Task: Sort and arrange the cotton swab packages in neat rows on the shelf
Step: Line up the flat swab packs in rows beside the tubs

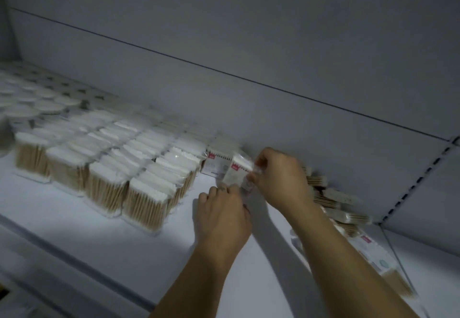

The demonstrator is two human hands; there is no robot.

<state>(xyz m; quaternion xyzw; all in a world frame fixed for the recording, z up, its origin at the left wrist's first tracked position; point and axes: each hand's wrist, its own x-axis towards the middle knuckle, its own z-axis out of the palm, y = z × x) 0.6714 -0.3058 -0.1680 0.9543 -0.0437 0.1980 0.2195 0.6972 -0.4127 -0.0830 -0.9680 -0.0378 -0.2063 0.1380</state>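
Several clear packages of wooden cotton swabs [146, 199] stand upright in neat rows on the white shelf [82, 223]. One package with a red label [235, 172] is held between both hands just right of the rows, near the back panel. My right hand [278, 175] pinches its upper right side and my left hand [221, 215] grips its lower edge. Another labelled package [214, 162] stands behind it. A loose heap of packages [331, 198] lies behind my right forearm, along the back panel.
Round white lidded containers [37, 103] fill the far left of the shelf. A slotted upright [420, 180] marks the shelf's right end. More labelled packages [375, 255] lie tumbled at the lower right. The shelf's front edge [62, 258] runs below the rows.
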